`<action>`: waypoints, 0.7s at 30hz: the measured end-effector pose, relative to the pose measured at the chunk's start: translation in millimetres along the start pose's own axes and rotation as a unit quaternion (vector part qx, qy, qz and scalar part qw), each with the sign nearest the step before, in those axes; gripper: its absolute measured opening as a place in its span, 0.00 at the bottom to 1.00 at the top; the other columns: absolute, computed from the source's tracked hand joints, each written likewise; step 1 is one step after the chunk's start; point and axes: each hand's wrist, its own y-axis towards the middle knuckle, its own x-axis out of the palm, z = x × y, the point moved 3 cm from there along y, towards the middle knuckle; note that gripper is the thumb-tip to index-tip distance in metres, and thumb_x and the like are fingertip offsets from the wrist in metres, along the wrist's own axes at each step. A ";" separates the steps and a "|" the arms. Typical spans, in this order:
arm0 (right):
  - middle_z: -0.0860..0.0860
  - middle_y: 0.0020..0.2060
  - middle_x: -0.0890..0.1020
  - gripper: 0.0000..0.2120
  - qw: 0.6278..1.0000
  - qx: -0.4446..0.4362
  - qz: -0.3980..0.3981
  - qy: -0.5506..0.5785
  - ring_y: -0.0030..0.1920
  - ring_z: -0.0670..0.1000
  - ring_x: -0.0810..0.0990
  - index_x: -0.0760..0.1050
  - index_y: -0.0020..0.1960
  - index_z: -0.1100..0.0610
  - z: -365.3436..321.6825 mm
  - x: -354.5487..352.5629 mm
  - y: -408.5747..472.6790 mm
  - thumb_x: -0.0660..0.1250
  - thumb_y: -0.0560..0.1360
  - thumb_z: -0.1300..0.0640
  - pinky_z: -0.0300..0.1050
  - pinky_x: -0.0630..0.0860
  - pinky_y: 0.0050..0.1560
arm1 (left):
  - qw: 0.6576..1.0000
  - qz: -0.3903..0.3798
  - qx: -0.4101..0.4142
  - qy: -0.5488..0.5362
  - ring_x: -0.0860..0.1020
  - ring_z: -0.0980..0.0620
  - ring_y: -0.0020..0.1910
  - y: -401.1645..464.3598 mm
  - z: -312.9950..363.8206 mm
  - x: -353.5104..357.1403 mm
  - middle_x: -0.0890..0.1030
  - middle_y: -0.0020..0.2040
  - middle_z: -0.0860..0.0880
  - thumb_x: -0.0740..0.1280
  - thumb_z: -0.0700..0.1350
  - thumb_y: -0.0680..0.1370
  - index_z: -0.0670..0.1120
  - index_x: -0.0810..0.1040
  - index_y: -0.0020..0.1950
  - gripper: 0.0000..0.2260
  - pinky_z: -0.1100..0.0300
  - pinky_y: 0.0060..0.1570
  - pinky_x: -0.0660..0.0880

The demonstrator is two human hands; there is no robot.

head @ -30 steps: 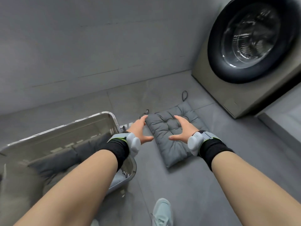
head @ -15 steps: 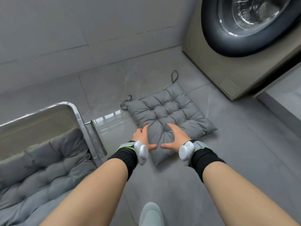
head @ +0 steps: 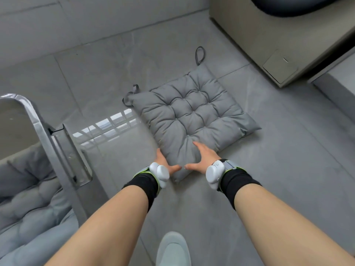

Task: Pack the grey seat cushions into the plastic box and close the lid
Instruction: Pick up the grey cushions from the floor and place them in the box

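Grip, left hand (head: 163,162): lying along the near-left edge of the cushion (head: 192,120), thumb reaching over the near corner, fingers hidden at the cushion's side; whether they are curling under it cannot be told.

Grip, right hand (head: 204,158): resting on top of the same corner, fingers spread and fairly straight, thumb pointing toward the left thumb. The two thumbs are nearly meeting over the corner.

Change: a second ago both hands were hovering open above the cushion; they are now touching it at the corner closest to the person, and the head has dipped lower and closer. Judgement: the reach is ending and the pick-up is starting; the cushion is not yet lifting.

Cushion: grey, tufted, roughly square, so no clear long axis. It is lying flat on the tiled floor (head: 269,179), turned like a diamond, one corner pointing at the person, the opposite one toward the washing machine (head: 269,35). Its two tie loops are sitting at the far and left corners.

Plastic box (head: 44,131): standing open to the left, near the cushion but apart from it, already holding another grey cushion (head: 28,208). Lid not identifiable.

Also present: shoe (head: 172,250) at the bottom edge.
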 end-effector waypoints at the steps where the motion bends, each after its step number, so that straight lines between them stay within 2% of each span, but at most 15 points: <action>1: 0.52 0.76 0.59 0.48 1.000 -0.003 -0.002 -0.002 0.75 0.54 0.59 0.52 0.77 0.53 -0.3 1.9 -0.5 0.74 0.66 0.44 0.49 0.57 0.75 | 1.000 0.009 -0.002 -0.020 0.66 0.42 0.71 -0.3 -0.4 0.2 0.64 0.73 0.41 0.75 0.46 0.69 0.41 0.48 0.76 0.46 0.50 0.70 0.63; 4: 0.53 0.76 0.58 0.47 1.000 -0.007 -0.009 0.007 0.77 0.52 0.56 0.53 0.77 0.55 4.0 10.3 1.6 0.74 0.67 0.45 0.47 0.56 0.75 | 0.997 0.023 -0.023 -0.072 0.67 0.43 0.70 2.7 0.7 6.3 0.66 0.71 0.40 0.76 0.47 0.68 0.37 0.53 0.73 0.43 0.51 0.70 0.64; 6: 0.53 0.76 0.57 0.46 1.000 -0.007 -0.013 0.009 0.77 0.51 0.54 0.53 0.77 0.55 6.2 14.4 2.7 0.74 0.67 0.46 0.46 0.55 0.76 | 0.997 0.013 -0.046 -0.068 0.69 0.43 0.69 -0.4 5.5 11.0 0.68 0.69 0.41 0.75 0.53 0.68 0.36 0.57 0.72 0.42 0.52 0.68 0.65; 7: 0.54 0.76 0.57 0.46 1.000 -0.006 -0.014 0.009 0.77 0.51 0.54 0.53 0.77 0.55 6.6 15.7 3.1 0.74 0.67 0.46 0.46 0.55 0.76 | 0.996 0.012 -0.047 -0.072 0.70 0.42 0.67 -2.7 9.1 12.8 0.70 0.67 0.42 0.75 0.57 0.65 0.36 0.60 0.71 0.44 0.52 0.67 0.67; 9: 0.54 0.76 0.57 0.46 1.000 -0.005 -0.011 0.018 0.77 0.51 0.54 0.53 0.77 0.55 6.5 14.6 3.1 0.74 0.67 0.48 0.45 0.55 0.75 | 0.995 0.020 -0.029 -0.093 0.75 0.42 0.64 0.4 13.0 17.6 0.75 0.64 0.42 0.71 0.68 0.53 0.37 0.65 0.68 0.53 0.50 0.63 0.72; 10: 0.54 0.76 0.57 0.46 1.000 -0.004 -0.010 0.025 0.77 0.52 0.55 0.53 0.77 0.55 6.1 12.9 2.3 0.74 0.67 0.48 0.45 0.55 0.75 | 0.995 0.025 -0.023 -0.090 0.76 0.41 0.62 5.5 11.4 20.5 0.76 0.63 0.41 0.68 0.70 0.49 0.37 0.66 0.68 0.55 0.50 0.62 0.73; 11: 0.53 0.76 0.58 0.46 0.999 -0.003 -0.009 0.031 0.76 0.52 0.56 0.53 0.77 0.55 5.8 11.3 1.3 0.74 0.67 0.48 0.45 0.56 0.75 | 0.996 0.019 -0.021 -0.082 0.76 0.41 0.61 8.5 10.9 21.9 0.76 0.63 0.41 0.67 0.70 0.49 0.37 0.66 0.67 0.55 0.49 0.62 0.74; 14: 0.52 0.76 0.58 0.48 0.999 0.002 -0.020 0.042 0.75 0.53 0.59 0.52 0.77 0.54 3.6 8.0 -2.5 0.75 0.66 0.48 0.47 0.59 0.74 | 0.998 0.010 -0.006 -0.058 0.74 0.40 0.63 -6.0 25.0 13.6 0.74 0.65 0.39 0.72 0.60 0.65 0.35 0.62 0.68 0.43 0.50 0.64 0.71; 16: 0.51 0.75 0.58 0.49 0.999 0.003 -0.025 0.047 0.75 0.52 0.60 0.52 0.77 0.53 1.5 2.9 -7.1 0.75 0.65 0.47 0.47 0.61 0.73 | 0.999 0.017 0.002 -0.043 0.73 0.39 0.65 -12.0 32.6 8.5 0.73 0.66 0.37 0.71 0.52 0.72 0.35 0.60 0.69 0.35 0.50 0.65 0.70; 21: 0.52 0.74 0.61 0.50 0.998 -0.005 -0.031 0.047 0.73 0.51 0.63 0.51 0.77 0.52 -13.7 -27.7 -25.5 0.77 0.64 0.50 0.42 0.62 0.71 | 0.999 0.032 0.035 -0.010 0.72 0.38 0.65 -31.2 61.2 -16.3 0.72 0.66 0.37 0.67 0.45 0.75 0.36 0.59 0.69 0.28 0.52 0.64 0.68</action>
